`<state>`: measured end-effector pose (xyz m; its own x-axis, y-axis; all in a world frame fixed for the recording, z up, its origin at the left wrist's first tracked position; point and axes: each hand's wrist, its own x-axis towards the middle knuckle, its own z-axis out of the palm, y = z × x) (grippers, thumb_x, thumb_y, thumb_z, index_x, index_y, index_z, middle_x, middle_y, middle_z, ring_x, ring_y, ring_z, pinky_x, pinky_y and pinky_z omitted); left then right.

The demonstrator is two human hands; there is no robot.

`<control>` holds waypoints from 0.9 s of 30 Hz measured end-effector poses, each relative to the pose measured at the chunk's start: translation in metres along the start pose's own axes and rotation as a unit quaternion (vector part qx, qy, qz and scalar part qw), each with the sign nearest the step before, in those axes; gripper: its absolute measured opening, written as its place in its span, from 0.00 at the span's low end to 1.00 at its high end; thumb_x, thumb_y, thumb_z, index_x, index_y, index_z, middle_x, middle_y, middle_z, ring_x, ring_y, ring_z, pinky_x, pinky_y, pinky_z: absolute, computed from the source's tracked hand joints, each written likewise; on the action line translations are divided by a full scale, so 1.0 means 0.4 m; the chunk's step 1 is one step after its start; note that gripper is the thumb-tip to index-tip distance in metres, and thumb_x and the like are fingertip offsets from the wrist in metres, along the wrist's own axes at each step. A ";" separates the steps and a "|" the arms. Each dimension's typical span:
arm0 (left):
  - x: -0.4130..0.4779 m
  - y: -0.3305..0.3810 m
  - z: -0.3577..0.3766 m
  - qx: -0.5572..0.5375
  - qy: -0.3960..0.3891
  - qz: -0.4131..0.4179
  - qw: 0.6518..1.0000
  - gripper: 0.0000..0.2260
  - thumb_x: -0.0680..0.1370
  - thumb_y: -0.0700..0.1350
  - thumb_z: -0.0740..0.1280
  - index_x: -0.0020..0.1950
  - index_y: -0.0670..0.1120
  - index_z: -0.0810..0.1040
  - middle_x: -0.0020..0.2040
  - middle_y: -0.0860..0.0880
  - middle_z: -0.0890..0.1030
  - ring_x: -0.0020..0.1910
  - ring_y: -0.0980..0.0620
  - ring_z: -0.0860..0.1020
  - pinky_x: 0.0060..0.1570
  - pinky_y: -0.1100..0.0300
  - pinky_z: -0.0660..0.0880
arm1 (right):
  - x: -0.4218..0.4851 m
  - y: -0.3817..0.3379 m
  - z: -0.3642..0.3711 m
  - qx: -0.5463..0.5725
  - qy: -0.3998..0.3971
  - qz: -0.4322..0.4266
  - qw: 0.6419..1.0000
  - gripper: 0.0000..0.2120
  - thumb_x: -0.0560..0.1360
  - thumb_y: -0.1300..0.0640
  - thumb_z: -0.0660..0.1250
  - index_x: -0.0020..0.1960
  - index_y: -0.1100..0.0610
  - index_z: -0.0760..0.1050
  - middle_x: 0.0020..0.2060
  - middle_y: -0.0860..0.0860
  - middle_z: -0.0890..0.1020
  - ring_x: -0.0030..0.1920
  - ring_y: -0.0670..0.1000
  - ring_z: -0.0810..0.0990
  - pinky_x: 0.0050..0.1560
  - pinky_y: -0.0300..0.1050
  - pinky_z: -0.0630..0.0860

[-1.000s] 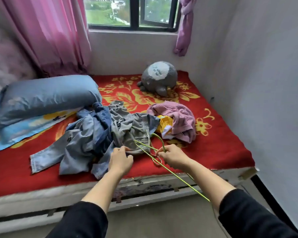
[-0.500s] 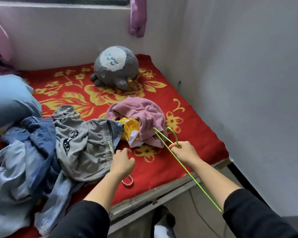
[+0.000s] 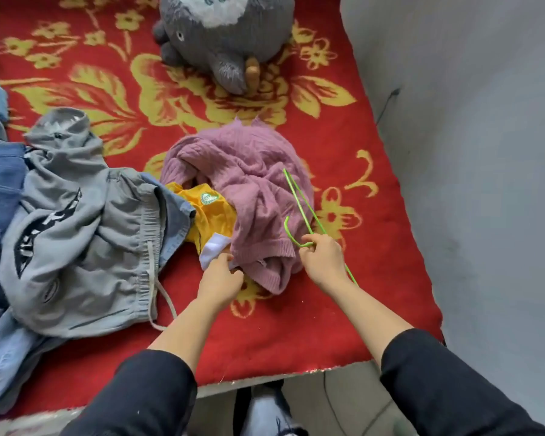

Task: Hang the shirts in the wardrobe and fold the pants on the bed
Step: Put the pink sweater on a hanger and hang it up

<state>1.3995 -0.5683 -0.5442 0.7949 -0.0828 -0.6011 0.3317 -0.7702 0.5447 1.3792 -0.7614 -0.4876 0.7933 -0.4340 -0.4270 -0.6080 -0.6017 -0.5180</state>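
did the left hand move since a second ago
Yes. The left hand went right, off the grey pants to the edge of the pink sweater.

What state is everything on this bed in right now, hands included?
Green wire hanger: held up, pinched by right hand.
Pink knitted sweater: crumpled, unhung.
Yellow shirt: bunched, partly under the sweater.
Grey drawstring pants: crumpled, unfolded.
Blue denim jeans: heaped, unfolded.
Left hand: fingers curled at the sweater's hem; grip unclear.

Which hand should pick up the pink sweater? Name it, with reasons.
Left. The left hand touches the near edge of the pink sweater; the right hand grips the green hanger.
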 end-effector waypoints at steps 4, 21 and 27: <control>0.090 -0.019 0.072 -0.030 0.017 -0.051 0.998 0.09 0.75 0.43 0.61 0.54 0.46 0.75 0.44 0.49 0.79 0.42 0.45 0.76 0.38 0.57 0.67 | 0.078 0.045 0.067 -0.016 -0.049 -0.019 0.999 0.20 0.73 0.62 0.63 0.64 0.59 0.76 0.53 0.59 0.78 0.55 0.59 0.77 0.55 0.47 0.71; 0.051 -0.026 0.024 -0.333 -0.135 0.039 0.932 0.11 0.73 0.38 0.70 0.53 0.47 0.78 0.49 0.47 0.84 0.47 0.54 0.80 0.50 0.59 0.77 | 0.198 -0.104 0.166 -0.048 -0.111 -0.015 0.993 0.32 0.57 0.25 0.66 0.35 0.55 0.74 0.40 0.54 0.82 0.46 0.57 0.81 0.38 0.45 0.70; -0.012 0.002 -0.023 -0.372 -0.134 0.035 0.918 0.10 0.71 0.35 0.72 0.51 0.42 0.79 0.49 0.43 0.84 0.47 0.50 0.81 0.53 0.51 0.77 | 0.173 -0.201 0.155 -0.078 -0.173 -0.025 0.981 0.21 0.62 0.40 0.71 0.35 0.57 0.71 0.37 0.56 0.78 0.43 0.58 0.80 0.32 0.46 0.71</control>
<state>1.4008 -0.5628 -0.5355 0.7079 -0.3449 -0.6164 0.6183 -0.1194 0.7768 1.4809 -0.7014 -0.5214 0.7475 -0.1634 -0.6438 -0.5341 -0.7241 -0.4364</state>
